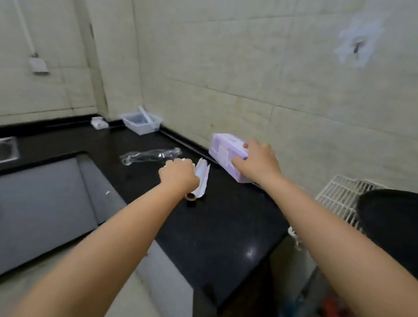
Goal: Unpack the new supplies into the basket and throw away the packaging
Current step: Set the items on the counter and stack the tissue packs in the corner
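Left hand curls around a roll; right hand, just beside, grips the purple box.

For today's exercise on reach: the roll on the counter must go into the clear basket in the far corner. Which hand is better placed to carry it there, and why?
The left hand. It already grips the roll and is on the side nearer the basket. The right hand holds the purple box.
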Motion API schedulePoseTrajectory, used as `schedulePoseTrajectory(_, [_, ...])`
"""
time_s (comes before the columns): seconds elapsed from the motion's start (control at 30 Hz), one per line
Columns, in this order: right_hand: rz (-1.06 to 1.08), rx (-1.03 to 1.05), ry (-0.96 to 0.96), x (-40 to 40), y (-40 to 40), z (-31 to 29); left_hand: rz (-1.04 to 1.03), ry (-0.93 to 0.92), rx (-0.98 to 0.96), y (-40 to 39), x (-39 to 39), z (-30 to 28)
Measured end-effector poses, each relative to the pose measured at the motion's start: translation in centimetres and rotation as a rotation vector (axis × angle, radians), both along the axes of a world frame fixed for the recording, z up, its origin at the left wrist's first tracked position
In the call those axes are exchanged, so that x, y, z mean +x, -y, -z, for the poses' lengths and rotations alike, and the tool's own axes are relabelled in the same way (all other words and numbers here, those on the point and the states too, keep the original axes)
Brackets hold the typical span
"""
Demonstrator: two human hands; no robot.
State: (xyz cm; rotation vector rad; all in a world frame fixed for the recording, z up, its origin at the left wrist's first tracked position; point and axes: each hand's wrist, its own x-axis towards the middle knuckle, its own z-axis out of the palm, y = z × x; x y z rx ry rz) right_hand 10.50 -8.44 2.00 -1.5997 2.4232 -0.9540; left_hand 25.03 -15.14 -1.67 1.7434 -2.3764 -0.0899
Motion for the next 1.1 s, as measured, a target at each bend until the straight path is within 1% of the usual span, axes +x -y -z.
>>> schedulePoseTrajectory(0.13, [-0.12, 0.02, 0.012, 8.7, 6.8, 3.3, -0.107, 0.055, 0.024, 4.5, 10.0, 1.2])
schedulePoseTrajectory(0.3, [-0.155, 0.03, 0.056, 17.4, 14.0, 7.6, -0.195, 0.132, 0.059, 9.8, 21.5, 3.8])
schedulePoseTrajectory(0.37, [-0.198, 0.027, 0.066, 19.7, 15.8, 9.6, -0.204, 0.145, 0.089, 11.4, 24.6, 4.9])
schedulePoseTrajectory(0.47, [-0.218, 0.036, 0.073, 21.7, 17.5, 12.8, -0.177, 0.15, 0.146, 13.3, 27.0, 6.8])
schedulePoseTrajectory(0.6, [-0.161, 0.065, 0.135, 21.6, 20.0, 16.5, -0.113, 0.173, 0.19, 16.5, 27.7, 9.4])
schedulePoseTrajectory(0.77, [-0.073, 0.08, 0.203, 19.6, 23.6, 20.4, -0.035, 0.178, 0.258, 22.2, 25.9, 12.8])
schedulePoseTrajectory(0.97, [-0.023, 0.068, 0.273, 15.4, 28.2, 26.8, 0.078, 0.201, 0.261, 31.9, 20.1, 15.5])
schedulePoseTrajectory(1.1, [0.039, 0.085, 0.311, 13.4, 31.5, 28.6, 0.185, 0.237, 0.319, 38.2, 15.0, 16.7])
